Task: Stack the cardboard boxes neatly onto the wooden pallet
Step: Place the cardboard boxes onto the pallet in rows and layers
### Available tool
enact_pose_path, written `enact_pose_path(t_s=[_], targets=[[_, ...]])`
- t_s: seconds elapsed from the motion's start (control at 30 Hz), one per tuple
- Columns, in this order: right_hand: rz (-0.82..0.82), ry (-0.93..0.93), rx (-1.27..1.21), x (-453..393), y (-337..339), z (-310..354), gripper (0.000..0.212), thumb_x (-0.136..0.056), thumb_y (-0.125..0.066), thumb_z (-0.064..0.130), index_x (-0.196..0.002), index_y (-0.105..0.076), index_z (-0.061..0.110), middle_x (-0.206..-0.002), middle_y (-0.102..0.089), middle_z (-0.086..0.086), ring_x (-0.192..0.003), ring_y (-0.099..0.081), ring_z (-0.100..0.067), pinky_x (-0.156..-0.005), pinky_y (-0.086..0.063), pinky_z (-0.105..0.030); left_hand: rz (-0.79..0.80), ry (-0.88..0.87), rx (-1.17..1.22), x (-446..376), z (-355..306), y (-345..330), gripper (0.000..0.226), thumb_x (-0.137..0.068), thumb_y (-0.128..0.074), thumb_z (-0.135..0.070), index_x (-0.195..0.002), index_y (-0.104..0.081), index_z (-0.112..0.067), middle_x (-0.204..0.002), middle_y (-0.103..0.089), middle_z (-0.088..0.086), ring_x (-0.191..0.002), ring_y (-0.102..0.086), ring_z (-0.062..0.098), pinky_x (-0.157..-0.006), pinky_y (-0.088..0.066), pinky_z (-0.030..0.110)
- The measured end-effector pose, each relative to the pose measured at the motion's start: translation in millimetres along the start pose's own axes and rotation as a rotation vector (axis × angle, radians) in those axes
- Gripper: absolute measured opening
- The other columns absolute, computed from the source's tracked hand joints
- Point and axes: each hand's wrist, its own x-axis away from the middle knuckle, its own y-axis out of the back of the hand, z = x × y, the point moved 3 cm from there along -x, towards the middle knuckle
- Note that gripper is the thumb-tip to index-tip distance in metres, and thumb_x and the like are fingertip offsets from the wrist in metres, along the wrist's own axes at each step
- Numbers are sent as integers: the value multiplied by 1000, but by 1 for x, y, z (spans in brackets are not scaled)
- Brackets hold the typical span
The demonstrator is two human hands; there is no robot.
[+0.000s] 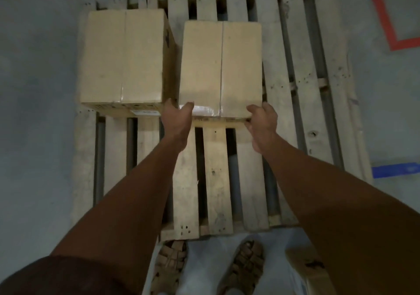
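Two taped cardboard boxes stand side by side on the wooden pallet (293,72). The left box (123,56) sits at the pallet's far left with a white label on its near face. The right box (221,67) stands a narrow gap away from it. My left hand (177,118) grips the right box's near left corner, thumb on its top. My right hand (261,124) grips its near right corner, fingers curled over the lower edge. The box's bottom face is hidden.
The pallet lies on a grey concrete floor with bare slats to the right and in front. Red tape (386,22) marks the floor at upper right, blue tape (395,169) at right. Another cardboard box (306,269) shows at bottom right beside my sandalled feet (170,265).
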Motion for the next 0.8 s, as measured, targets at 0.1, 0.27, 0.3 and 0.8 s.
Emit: enact_pose_path(t_s=[0.1, 0.27, 0.3, 0.8], targets=[[-27, 4, -16, -15, -11, 7, 28, -88, -66, 5, -116, -64, 8, -104, -64, -2, -101, -63, -23, -97, -57, -46, -140, 133, 65, -25, -9, 7, 66, -90, -67, -23, -147, -36, -9, -127, -50, 5, -112, -55, 20, -72, -47, 24], [-24, 138, 147, -20, -9, 7, 37, -87, -60, -5, -122, -64, 6, -99, -65, 2, -100, -66, -25, -88, -61, -37, -43, 331, 202, -59, -7, 28, 58, -91, -65, -20, -144, -45, -8, -140, -53, 12, -117, -57, 30, -98, -52, 46], [-21, 185, 214, -19, -10, 7, 39, -87, -61, -7, -123, -63, 7, -97, -63, 5, -99, -66, -21, -85, -61, -30, -22, 334, 256, -61, -6, 29, 55, -91, -65, -20, -142, -47, -9, -135, -55, 13, -112, -58, 27, -100, -52, 46], [23, 218, 340, -44, -27, 20, 69, -87, -66, -12, -147, -42, 14, -122, -51, 4, -115, -52, -12, -96, -50, -21, 127, 296, 446, -59, -4, 0, 44, -102, -52, -19, -144, -43, -8, -141, -51, 7, -131, -49, 22, -112, -39, 45]])
